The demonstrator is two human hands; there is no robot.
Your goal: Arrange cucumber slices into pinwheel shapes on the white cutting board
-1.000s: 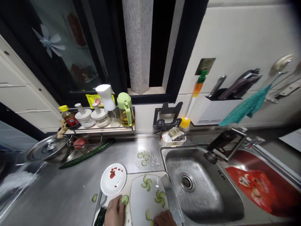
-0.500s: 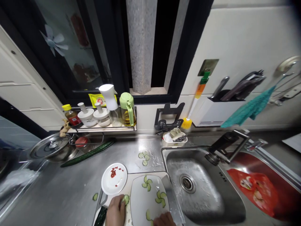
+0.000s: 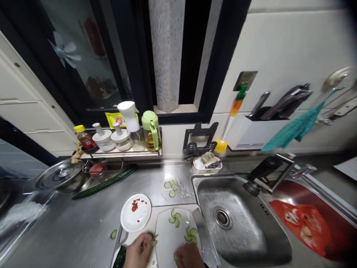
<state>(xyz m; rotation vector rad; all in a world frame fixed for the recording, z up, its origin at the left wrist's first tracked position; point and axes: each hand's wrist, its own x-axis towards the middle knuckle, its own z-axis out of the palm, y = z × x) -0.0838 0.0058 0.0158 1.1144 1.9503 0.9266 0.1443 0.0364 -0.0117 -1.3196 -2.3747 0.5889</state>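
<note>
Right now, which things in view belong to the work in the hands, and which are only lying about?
Belonging to the work, it seems:
cucumber pieces in the left hand
cucumber pinwheels, on the white plate under the right hand
cutting board beneath the plate

Probably just lying about:
green-lidded oil jug
lidded steel pot
red plastic bag
teal cloth, hanging

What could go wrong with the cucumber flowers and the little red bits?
The right hand is very close to a finished cucumber flower, so it might nudge those slices out of shape. The left hand is near the round plate, so a bump could perhaps scatter its red bits.
</note>
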